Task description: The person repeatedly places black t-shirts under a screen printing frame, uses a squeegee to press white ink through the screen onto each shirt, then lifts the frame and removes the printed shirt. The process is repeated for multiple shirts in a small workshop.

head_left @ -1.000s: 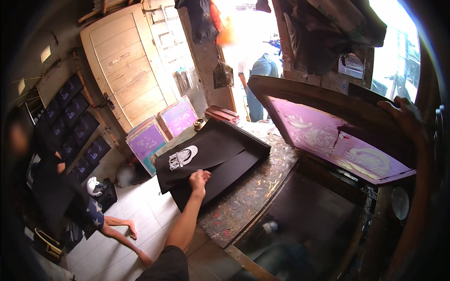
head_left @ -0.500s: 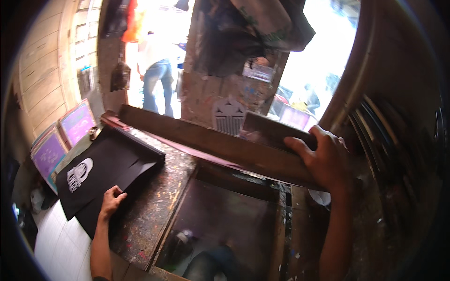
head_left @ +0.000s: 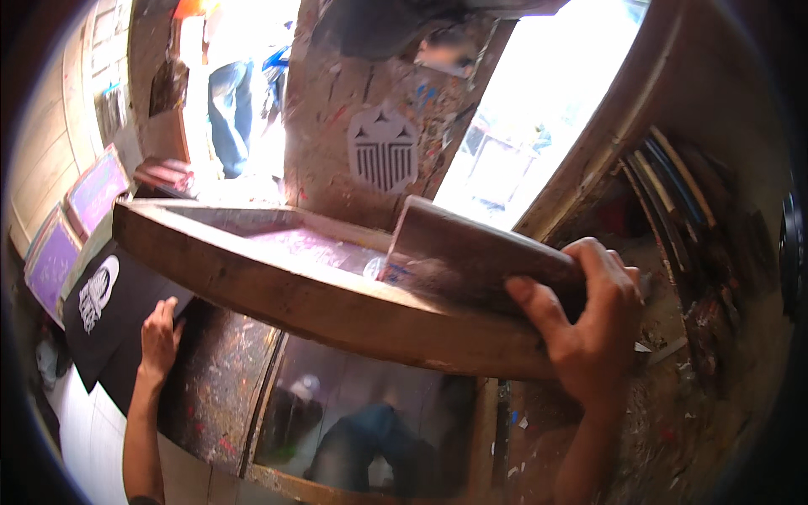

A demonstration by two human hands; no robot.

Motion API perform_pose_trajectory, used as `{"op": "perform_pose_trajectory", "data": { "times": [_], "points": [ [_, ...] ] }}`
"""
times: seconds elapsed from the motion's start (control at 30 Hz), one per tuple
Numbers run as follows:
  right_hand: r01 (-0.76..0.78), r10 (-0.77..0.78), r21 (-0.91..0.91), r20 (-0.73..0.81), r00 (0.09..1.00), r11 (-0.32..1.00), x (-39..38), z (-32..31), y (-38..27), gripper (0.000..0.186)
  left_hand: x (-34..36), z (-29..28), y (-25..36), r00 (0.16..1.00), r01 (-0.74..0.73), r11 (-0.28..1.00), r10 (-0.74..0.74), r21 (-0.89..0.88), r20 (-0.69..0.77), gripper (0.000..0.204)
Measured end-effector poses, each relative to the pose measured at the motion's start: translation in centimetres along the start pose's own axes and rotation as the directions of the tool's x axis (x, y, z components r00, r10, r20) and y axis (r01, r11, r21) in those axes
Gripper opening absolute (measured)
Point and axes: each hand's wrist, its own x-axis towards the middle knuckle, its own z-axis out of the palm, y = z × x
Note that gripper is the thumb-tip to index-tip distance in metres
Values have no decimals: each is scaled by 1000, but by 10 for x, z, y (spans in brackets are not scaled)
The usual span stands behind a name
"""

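At the left, my left hand (head_left: pixel 158 338) is over the right edge of a black cloth (head_left: pixel 118 324) with a white print. Its fingers are loosely raised and the thumb stands apart; no grip on the cloth shows. My right hand (head_left: pixel 593 316) is closed around the right end of a wide, flat squeegee (head_left: pixel 471 257), thumb on the near face. The squeegee stands on edge within a wooden screen frame (head_left: pixel 337 316) with purplish mesh. That frame is tilted, its near side above a dark glossy panel (head_left: pixel 353 412). Whether my right fingers also touch the frame is unclear.
The paint-specked table (head_left: pixel 223 396) borders the panel. Purple screens (head_left: pixel 55 261) lean at the far left, and several frames (head_left: pixel 665 202) are stacked at the right. A white paper cutout (head_left: pixel 383 151) hangs on the post. A person in jeans (head_left: pixel 229 118) stands outside.
The view has shifted. The frame's near side has risen, so the mesh inside now shows. My left fingers have loosened from a pinch at the cloth; my right hand keeps hold of the squeegee.
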Motion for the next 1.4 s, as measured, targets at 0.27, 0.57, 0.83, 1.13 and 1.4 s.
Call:
{"op": "perform_pose_trajectory", "data": {
  "times": [0.27,0.57,0.83,1.13,1.4],
  "points": [
    [6,-7,28,51,999,1000,-11,-4,3,40,16,-21,18,990,-97,994,102,-52,95,21],
    [62,-61,-85,22,998,994,31,17,51,52,-20,-8,100,941,-131,956,203,-261,272,32],
    [-80,80,-49,0,997,996,60,19,47,65,12,-37,115,930,-154,953,230,-262,288,20],
    [-152,152,-10,153,976,988,95,1,17,85,-76,44,337,800,-219,824,458,-523,387,41],
    [90,-64,-204,134,989,975,111,18,54,47,-53,4,347,734,337,546,358,-767,577,40]
  ]
}}
